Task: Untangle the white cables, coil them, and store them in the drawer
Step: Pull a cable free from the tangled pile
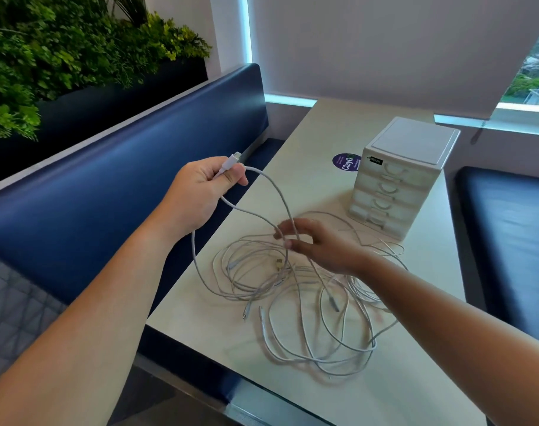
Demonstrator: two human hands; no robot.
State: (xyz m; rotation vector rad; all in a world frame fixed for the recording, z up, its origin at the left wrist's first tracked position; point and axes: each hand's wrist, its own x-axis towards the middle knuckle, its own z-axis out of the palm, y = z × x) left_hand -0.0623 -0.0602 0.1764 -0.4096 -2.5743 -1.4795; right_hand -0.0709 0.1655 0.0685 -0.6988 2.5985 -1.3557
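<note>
Left hand [206, 186]: you close your fingers round one cable [271, 192] just behind its connector [235, 157] and hold it above the table [308, 142] edge, I think so that this cable lifts free of the pile.
Right hand [317, 244]: it is blurred. The curved fingers sit where the same cable drops, and I cannot tell if they pinch it.
White cables [308, 290]: the rest lie tangled on the table, in front of the drawer unit [397, 179].
Drawer unit: all drawers are closed and it stands near the tangle, so the reach for storing looks short.
</note>
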